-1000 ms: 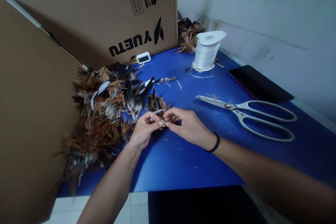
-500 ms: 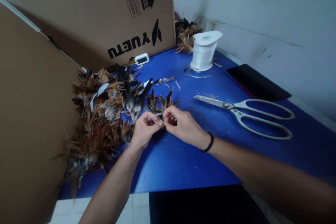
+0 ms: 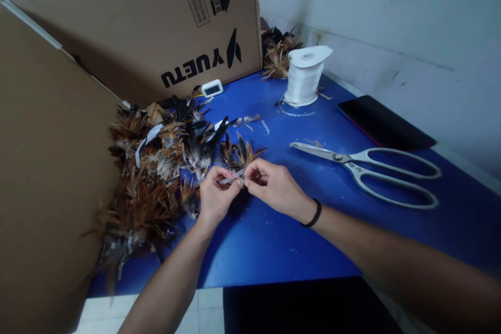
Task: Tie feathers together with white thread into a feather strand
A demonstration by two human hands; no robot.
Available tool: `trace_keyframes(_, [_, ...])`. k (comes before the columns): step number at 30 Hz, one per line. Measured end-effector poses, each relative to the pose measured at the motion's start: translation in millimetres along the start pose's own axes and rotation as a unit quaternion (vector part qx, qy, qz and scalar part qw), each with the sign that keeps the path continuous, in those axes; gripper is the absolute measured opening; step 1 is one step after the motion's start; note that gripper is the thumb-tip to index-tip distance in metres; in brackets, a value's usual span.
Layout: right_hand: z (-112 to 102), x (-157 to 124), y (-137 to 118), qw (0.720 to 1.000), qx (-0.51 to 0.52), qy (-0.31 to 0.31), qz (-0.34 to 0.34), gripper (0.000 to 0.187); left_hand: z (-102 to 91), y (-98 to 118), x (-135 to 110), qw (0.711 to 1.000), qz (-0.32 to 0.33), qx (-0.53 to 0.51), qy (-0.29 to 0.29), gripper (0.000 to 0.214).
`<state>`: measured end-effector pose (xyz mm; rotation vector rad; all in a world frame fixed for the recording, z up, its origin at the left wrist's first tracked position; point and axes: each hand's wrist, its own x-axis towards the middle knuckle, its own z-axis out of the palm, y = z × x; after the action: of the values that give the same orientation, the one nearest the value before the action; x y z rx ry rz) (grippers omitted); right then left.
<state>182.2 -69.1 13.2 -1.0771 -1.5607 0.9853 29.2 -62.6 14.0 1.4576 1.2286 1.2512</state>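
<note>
A narrow, translucent white ribbon (image 3: 231, 177) stretches between my two hands near the middle of the blue table. My left hand (image 3: 217, 193) is closed, pinching the ribbon's left part between thumb and fingers. Close beside it my right hand (image 3: 270, 185) pinches the other end, with a black band on the wrist. Just beyond my fingertips a small bunch of brown and black feathers (image 3: 240, 151) shows; whether a hand touches it I cannot tell. A large heap of feathers (image 3: 156, 162) spreads to the left, a white strip (image 3: 147, 138) lying on it.
Large scissors (image 3: 344, 159) lie on the blue table (image 3: 274, 250) at right, with a black phone-like slab (image 3: 385, 122) behind. A white ribbon spool (image 3: 305, 78) stands farther back. A small white display device (image 3: 212, 88) sits by the cardboard box (image 3: 136, 26). A wall borders the right side.
The ribbon between my hands has shifted: its looped shape now looks like one slanting strip, higher at the right. Both hands stay nearly in place.
</note>
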Motion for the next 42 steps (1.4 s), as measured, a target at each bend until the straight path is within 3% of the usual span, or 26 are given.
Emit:
trace_keyframes(9, [-1.1, -0.5, 1.5, 0.999, -0.038, 0.003, -0.017, 0.008, -1.3, 1.3, 0.3, 1.0, 0.014, 0.005, -0.008, 0.027])
trace_keyframes(18, [-2.6, 0.2, 0.8, 0.995, -0.082, 0.001, -0.049, 0.017, 1.2, -0.9, -2.9, 0.997, 0.069, 0.024, -0.003, 0.025])
trace_keyframes(33, [-3.0, 0.6, 1.2, 0.998, -0.058, -0.023, -0.019, 0.016, -0.7, -7.3, -5.9, 0.989, 0.128, 0.068, 0.009, 0.023])
trace_keyframes(42, [-0.9, 0.2, -2.7, 0.995, -0.094, 0.012, -0.033, 0.012, 0.4, -6.9, -6.6, 0.985, 0.142, 0.092, 0.033, 0.023])
